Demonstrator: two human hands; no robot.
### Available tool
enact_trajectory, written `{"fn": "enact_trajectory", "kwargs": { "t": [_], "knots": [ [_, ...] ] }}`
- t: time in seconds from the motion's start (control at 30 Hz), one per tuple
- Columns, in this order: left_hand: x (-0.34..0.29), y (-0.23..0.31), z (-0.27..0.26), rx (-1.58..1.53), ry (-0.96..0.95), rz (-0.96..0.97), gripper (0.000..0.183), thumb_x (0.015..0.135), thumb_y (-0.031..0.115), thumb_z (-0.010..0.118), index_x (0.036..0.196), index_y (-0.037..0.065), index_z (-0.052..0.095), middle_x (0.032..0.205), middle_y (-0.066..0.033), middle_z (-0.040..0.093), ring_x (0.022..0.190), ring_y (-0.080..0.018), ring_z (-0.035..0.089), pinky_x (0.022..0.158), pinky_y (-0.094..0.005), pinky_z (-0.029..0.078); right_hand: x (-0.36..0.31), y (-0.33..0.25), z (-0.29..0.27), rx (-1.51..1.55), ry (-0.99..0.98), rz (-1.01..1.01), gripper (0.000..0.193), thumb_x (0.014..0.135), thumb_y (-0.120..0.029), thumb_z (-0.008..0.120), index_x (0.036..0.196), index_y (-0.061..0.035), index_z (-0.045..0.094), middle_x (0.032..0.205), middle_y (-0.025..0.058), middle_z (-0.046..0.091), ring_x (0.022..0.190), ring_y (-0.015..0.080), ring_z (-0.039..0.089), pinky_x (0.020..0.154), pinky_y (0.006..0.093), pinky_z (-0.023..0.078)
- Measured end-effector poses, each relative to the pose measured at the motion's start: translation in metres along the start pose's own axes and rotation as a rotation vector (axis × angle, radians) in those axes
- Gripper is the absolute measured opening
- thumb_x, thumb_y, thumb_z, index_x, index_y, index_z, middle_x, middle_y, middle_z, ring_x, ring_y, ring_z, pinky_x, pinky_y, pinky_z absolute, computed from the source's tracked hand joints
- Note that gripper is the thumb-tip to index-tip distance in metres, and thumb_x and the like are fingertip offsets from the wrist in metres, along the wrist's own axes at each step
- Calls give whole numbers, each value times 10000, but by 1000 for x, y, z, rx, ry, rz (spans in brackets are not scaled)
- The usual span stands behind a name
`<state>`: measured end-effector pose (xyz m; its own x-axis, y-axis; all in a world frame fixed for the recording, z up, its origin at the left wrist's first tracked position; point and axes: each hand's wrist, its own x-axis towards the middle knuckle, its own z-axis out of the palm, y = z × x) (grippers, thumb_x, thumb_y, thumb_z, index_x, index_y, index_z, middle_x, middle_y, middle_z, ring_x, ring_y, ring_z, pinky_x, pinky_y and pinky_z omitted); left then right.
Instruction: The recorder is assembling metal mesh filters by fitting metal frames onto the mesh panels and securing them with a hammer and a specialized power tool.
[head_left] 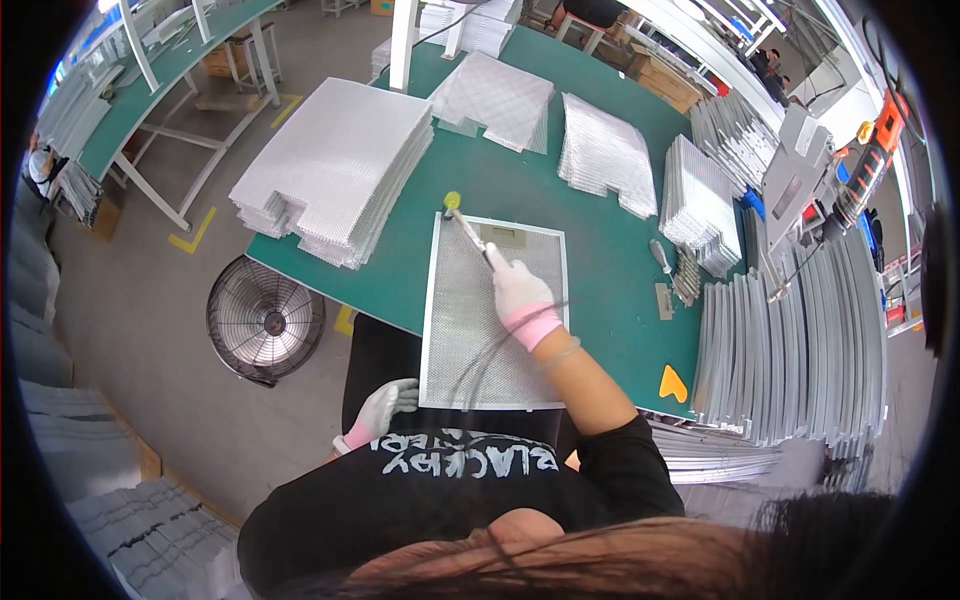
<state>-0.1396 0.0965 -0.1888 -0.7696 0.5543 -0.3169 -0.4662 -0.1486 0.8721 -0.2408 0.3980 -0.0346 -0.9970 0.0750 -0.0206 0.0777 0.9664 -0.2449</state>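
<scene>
My right hand (521, 290) grips a pale-handled, yellow-headed mallet (466, 225) over the silver, white-framed mesh panel (458, 310) on the green table (610, 270); my left hand (388, 408), half-open, apparently empty, should steady the panel.

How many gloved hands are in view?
2: the right hand holding the mallet, the left hand beside the framed mesh panel's lower left edge. Others may be hidden.

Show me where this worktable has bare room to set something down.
Bare green tabletop shows between the framed mesh panel and the grey-handled tool; a narrower patch separates panel and left stack. Crowded: far side, mesh stacks; right edge, metal strips.
</scene>
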Motion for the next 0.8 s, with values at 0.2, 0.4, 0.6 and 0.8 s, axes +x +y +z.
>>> {"fn": "enact_trajectory", "kwargs": {
  "t": [0.2, 0.4, 0.6, 0.8],
  "knots": [
    [20, 36, 49, -120, -36, -7, 455, 987, 89, 513, 1398, -66, 392, 1317, -141, 550, 1258, -175, 502, 1072, -320, 383, -39, 82, -21, -68, 259, 324, 626, 926, -72, 490, 1493, -227, 275, 1050, 195, 564, 836, 379, 638, 733, 459, 556],
    [8, 92, -1, 307, -82, 187, 505, 978, 185, 507, 1396, -77, 400, 1349, -128, 536, 1258, -192, 494, 1087, -329, 350, -114, 156, -23, -186, 233, 411, 504, 914, -97, 539, 1407, -78, 434, 1131, 208, 561, 1081, 382, 568, 926, 465, 473],
    [26, 167, 18, 628, -365, 211, 470, 961, 161, 523, 1378, -45, 451, 1286, -149, 592, 1201, -227, 557, 1035, -322, 404, -161, 147, -76, 324, 501, 86, 466, 862, -121, 633, 1285, 44, 530, 1136, 208, 597, 1081, 345, 571, 987, 408, 434],
    [57, 208, 51, 902, -353, 546, 322, 903, 141, 582, 1194, 13, 636, 1108, -180, 675, 1038, -296, 649, 919, -361, 491, -260, 132, -167, 455, 346, 238, 514, 869, -95, 650, 1346, 38, 511, 1227, 169, 617, 845, 201, 631, 826, 285, 506]
  ]
}}
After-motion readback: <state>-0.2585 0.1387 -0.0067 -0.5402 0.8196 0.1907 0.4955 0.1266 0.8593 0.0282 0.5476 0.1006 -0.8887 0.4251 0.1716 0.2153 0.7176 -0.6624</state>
